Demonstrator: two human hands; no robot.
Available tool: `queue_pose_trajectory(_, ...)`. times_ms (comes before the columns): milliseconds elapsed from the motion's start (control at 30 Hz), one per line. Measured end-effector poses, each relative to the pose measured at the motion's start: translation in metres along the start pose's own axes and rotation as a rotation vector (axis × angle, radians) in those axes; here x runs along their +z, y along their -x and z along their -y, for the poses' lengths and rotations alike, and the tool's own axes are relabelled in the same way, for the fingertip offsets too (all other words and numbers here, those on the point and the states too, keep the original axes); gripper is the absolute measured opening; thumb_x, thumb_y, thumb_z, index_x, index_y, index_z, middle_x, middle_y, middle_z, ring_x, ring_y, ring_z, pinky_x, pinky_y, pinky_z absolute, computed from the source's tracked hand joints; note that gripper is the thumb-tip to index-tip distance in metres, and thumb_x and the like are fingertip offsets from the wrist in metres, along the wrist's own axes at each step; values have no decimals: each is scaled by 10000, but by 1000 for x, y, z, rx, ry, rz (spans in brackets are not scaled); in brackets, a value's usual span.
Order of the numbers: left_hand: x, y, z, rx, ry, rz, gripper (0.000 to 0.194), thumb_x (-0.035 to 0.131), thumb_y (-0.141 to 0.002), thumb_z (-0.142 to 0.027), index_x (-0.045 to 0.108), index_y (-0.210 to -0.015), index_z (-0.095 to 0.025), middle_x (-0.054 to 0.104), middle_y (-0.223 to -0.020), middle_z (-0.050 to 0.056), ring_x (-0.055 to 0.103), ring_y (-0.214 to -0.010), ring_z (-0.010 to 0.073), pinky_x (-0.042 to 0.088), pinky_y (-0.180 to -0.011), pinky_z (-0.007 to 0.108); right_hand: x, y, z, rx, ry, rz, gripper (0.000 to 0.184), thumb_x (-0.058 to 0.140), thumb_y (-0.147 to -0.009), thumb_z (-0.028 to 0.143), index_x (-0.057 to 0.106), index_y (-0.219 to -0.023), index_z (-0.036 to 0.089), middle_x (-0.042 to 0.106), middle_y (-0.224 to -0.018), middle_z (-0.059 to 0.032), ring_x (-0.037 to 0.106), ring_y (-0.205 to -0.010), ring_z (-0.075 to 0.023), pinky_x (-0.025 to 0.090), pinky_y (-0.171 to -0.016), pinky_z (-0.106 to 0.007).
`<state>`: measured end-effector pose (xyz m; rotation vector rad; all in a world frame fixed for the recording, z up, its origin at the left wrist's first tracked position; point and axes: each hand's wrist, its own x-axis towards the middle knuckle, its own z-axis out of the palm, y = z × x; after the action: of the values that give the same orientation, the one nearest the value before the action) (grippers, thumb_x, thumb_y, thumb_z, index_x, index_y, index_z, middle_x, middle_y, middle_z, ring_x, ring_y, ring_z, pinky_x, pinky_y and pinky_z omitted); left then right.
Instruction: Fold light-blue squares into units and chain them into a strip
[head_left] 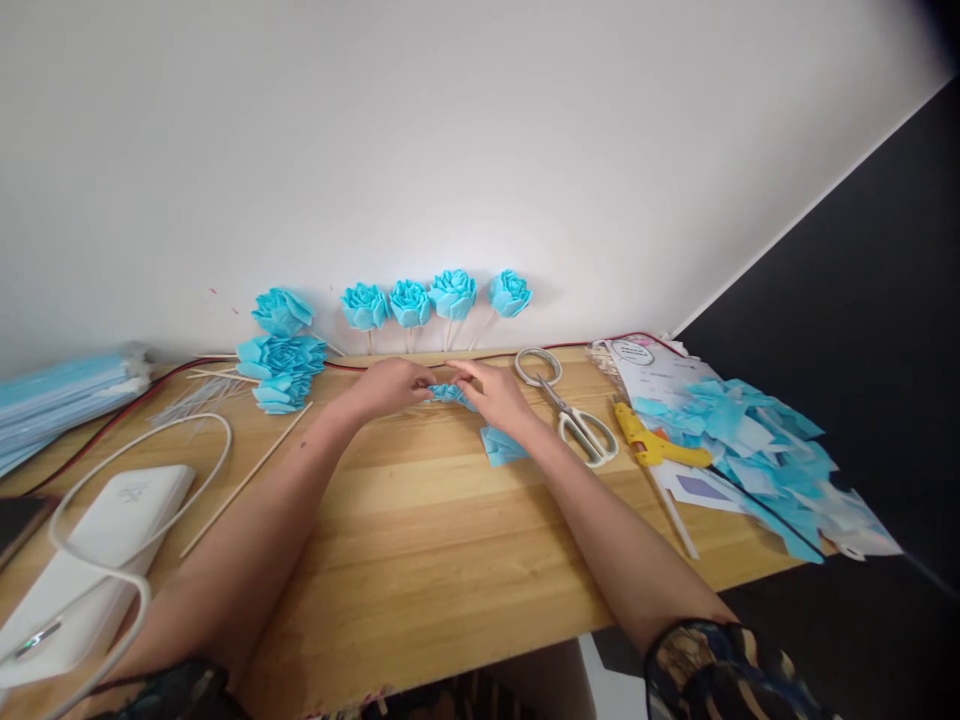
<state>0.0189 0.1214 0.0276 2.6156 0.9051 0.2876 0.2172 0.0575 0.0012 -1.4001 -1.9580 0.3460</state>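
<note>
My left hand and my right hand meet at the middle back of the wooden table. Both pinch a small blue paper flower piece held between their fingertips. Just below my right wrist lies a small stack of blue folded paper pieces. Several finished blue paper flowers on sticks lean against the white wall behind the hands.
More blue flowers lie at the back left by thin wooden sticks. White scissors, a yellow glue gun and blue paper scraps sit to the right. A white power bank with its cable sits at the left.
</note>
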Motion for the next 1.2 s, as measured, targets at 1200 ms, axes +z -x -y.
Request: queue_pose_trajectory(1200, -2, 1, 15, -28, 99, -23, 396, 434, -860, -353, 676, -1122, -182, 721, -1038, 68, 649, -880, 226, 449, -790, 281, 2, 2, -11, 73, -84, 104, 409, 531, -877, 281, 553, -1282, 236, 696, -1112, -56, 650, -964, -191, 478, -833, -304)
